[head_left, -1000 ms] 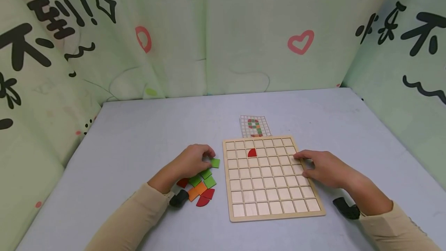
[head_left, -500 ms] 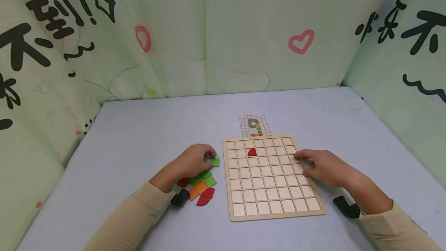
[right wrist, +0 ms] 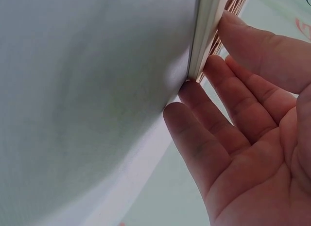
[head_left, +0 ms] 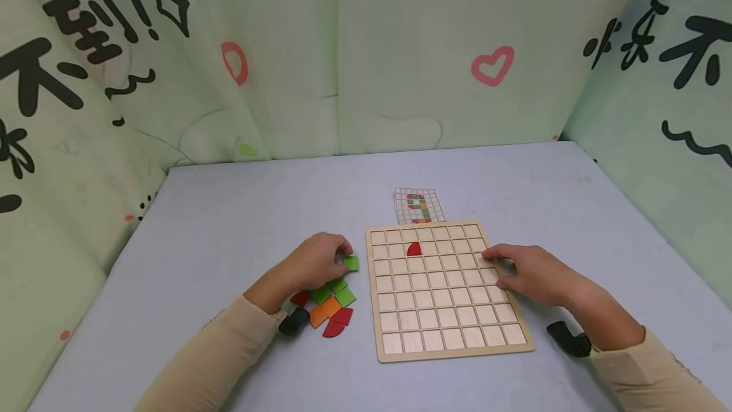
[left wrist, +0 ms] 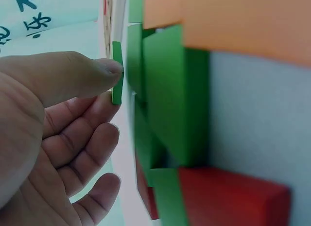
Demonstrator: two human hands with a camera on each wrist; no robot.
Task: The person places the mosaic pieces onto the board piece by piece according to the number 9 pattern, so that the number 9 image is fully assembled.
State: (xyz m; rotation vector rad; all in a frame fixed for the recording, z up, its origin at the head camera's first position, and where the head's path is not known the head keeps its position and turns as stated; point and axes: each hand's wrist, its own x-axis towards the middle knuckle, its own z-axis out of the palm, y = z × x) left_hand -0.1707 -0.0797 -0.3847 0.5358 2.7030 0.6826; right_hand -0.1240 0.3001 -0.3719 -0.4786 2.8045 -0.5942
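Board (head_left: 437, 281): wooden, gridded, flat on the table (head_left: 274, 208); I read it as a clock face, twelve toward the curtain (head_left: 389, 81).
Green tile (head_left: 352, 264): square, just beyond the frame at ten o'clock; whether it touches the cloth below, I cannot tell.
Left hand (head_left: 318, 261): pinching that tile between thumb and forefinger, remaining fingers loosely bent.
Right hand (head_left: 534, 273): at two to three o'clock, thumb and fingertips touching the frame's side, fingers extended, not clenched.
Red quarter-round (head_left: 414, 249): set in a cell at eleven o'clock.
Loose pieces (head_left: 330, 307): green, orange and red, close together at nine o'clock, near the left wrist.
Pattern card (head_left: 419, 206): gridded, with a green, red and orange figure, just beyond the frame near twelve.
Sleeves (head_left: 220, 351): beige, both arms.
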